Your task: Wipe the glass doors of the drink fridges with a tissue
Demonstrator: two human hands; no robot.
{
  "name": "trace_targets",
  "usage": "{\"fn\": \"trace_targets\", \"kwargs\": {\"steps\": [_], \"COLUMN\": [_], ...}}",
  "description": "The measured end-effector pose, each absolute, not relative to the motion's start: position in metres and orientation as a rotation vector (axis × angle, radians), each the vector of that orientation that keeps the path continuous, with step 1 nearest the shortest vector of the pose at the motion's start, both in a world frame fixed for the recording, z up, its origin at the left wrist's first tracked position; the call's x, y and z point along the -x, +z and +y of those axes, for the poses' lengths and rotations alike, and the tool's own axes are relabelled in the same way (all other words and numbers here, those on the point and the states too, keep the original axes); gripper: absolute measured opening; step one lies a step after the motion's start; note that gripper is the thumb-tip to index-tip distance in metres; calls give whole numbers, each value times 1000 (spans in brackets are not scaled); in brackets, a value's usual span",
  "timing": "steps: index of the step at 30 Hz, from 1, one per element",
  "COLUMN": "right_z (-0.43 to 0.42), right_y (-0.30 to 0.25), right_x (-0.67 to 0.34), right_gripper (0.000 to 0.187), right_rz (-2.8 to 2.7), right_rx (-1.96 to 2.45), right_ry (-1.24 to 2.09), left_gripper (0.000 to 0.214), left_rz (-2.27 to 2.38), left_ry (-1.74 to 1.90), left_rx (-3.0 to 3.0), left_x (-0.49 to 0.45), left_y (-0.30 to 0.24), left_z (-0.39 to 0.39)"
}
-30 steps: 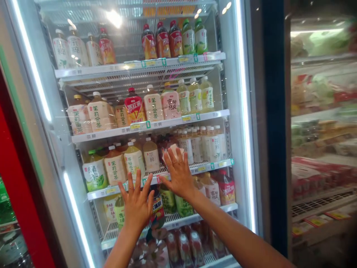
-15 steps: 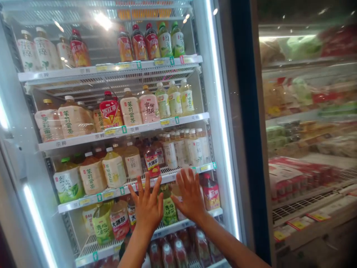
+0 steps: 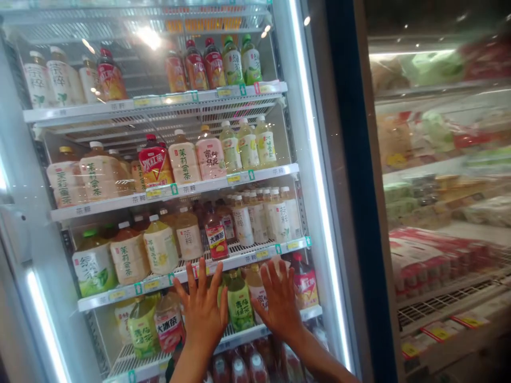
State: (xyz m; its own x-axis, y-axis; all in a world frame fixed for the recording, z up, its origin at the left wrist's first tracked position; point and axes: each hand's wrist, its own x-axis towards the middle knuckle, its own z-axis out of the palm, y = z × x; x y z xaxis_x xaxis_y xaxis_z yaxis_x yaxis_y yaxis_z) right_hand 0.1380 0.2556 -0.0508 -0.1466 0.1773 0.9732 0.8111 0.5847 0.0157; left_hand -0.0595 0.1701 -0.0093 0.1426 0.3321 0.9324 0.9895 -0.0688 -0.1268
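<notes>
Both my hands are raised, palms forward, in front of a lit drinks fridge. My left hand [image 3: 204,308] is open with fingers spread, and nothing is in it. It overlaps the lower shelf, with a pink-labelled bottle [image 3: 170,322] to its left and a green tea bottle [image 3: 240,300] to its right. My right hand [image 3: 279,303] is open too, fingers apart and bare. Behind it a pale peach-labelled bottle [image 3: 257,290] is partly hidden; a red-labelled bottle [image 3: 305,282] stands to its right. Whether either palm touches glass I cannot tell.
Shelves above hold rows of bottled tea, including a small red-labelled bottle [image 3: 216,234] and a green-capped one [image 3: 95,266]. A bright light strip [image 3: 319,175] and a dark blue frame [image 3: 355,186] edge the fridge. Rightward, another chilled display [image 3: 443,213] holds packaged goods.
Both hands appear slightly lower against the shelves, baring more of the green tea bottle and the peach-labelled one. The camera view has shifted a little. Both hands stay spread.
</notes>
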Motion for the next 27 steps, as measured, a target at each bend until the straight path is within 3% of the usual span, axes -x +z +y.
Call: {"fn": "trace_targets", "kwargs": {"steps": [6,12,17,27], "right_z": [244,208,192,180], "right_y": [-24,-39,7,37], "right_x": [-90,-18,35,83], "right_gripper": [86,91,91,93], "right_rz": [-1582,-1783,-1735,-1769], "right_rx": [869,740,792,729], "right_ry": [-604,-734,-679,-727], "left_gripper": [81,79,78,74], "left_rz": [-1363,-1395,-1430,-1454], "left_ry": [-1004,-1009,-1028,-1051], "left_rx": [1461,1424,1379,1332], "left_x": [94,149,190,230], "left_y": [-5,-10,0,-6], "left_z": [150,122,111,99]}}
